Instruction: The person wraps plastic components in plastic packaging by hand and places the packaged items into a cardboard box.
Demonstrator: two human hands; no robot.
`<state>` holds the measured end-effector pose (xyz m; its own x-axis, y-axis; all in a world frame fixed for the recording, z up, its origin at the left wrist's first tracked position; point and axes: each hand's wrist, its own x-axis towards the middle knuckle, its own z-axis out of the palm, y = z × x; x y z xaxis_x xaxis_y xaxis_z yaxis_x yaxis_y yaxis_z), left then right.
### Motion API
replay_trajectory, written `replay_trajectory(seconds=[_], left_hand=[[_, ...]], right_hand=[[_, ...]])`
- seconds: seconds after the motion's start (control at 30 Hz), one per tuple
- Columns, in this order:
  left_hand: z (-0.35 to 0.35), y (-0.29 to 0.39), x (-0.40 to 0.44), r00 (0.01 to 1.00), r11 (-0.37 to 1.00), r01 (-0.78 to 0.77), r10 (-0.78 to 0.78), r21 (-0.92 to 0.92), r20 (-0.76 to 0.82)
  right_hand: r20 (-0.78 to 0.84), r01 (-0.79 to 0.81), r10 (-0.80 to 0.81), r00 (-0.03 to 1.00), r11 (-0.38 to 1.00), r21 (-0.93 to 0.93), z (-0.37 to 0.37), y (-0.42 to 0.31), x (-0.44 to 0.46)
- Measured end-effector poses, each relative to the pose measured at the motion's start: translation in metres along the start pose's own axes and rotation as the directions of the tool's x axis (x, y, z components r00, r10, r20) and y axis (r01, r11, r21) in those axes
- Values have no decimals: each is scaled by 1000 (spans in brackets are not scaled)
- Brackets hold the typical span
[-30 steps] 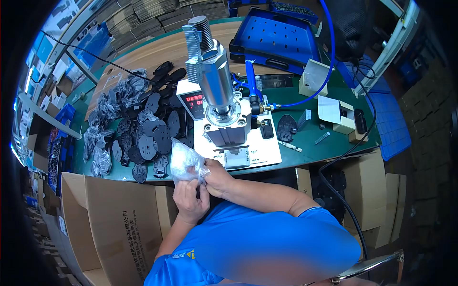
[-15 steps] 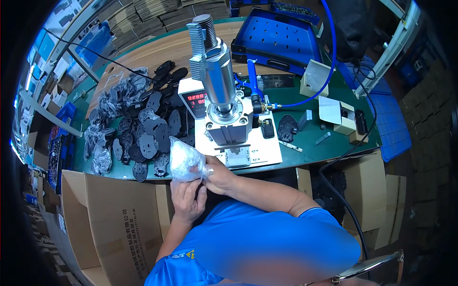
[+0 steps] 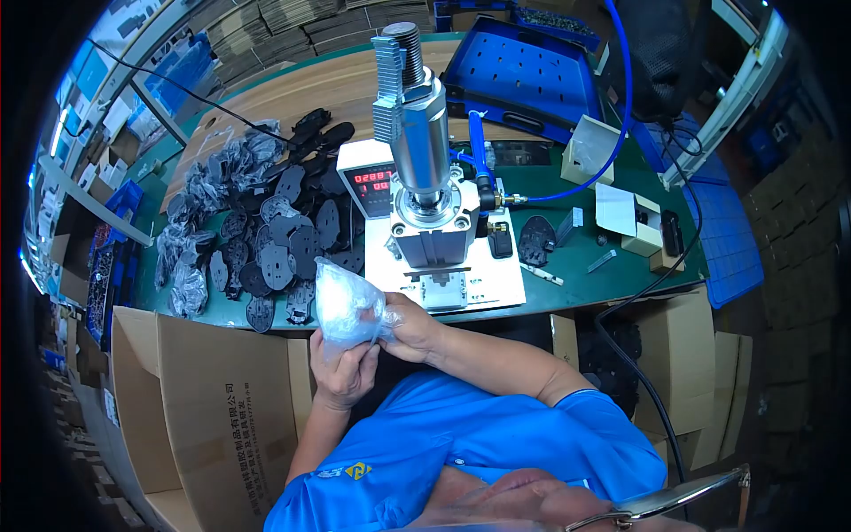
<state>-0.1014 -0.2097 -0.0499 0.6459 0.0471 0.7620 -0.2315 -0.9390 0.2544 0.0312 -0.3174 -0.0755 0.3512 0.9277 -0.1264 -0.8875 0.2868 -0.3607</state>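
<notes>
By the table edge [image 3: 585, 288] (carton [image 3: 217, 390] close), left fingers [image 3: 352, 359] and right fingers [image 3: 401, 314] grip a plastic bag [image 3: 342, 301].

One head-worn camera looks forward and steeply down past a glasses frame [image 3: 683, 496], with the left hand [image 3: 344, 368] and right hand [image 3: 411, 328] near the middle and the surface [image 3: 638, 277] just beyond. Its wide, dark-rimmed view curves the room's edges.

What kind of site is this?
Likely a factory assembly workstation: a press-like machine with a red digital display, a heap of dark flat parts on the green bench, and an open cardboard box beside it.
</notes>
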Motion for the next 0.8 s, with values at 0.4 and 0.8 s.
replay_trajectory(seconds=[0.4, 0.8], left_hand=[[-16, -15, 10, 975, 962, -183, 150, 203, 166], [-6, -10, -1, 996, 996, 45, -51, 72, 73]], right_hand=[[-53, 64, -134, 990, 738, -671, 25, -12, -8], [-4, 48, -52, 999, 957, -286, 9, -3, -7]])
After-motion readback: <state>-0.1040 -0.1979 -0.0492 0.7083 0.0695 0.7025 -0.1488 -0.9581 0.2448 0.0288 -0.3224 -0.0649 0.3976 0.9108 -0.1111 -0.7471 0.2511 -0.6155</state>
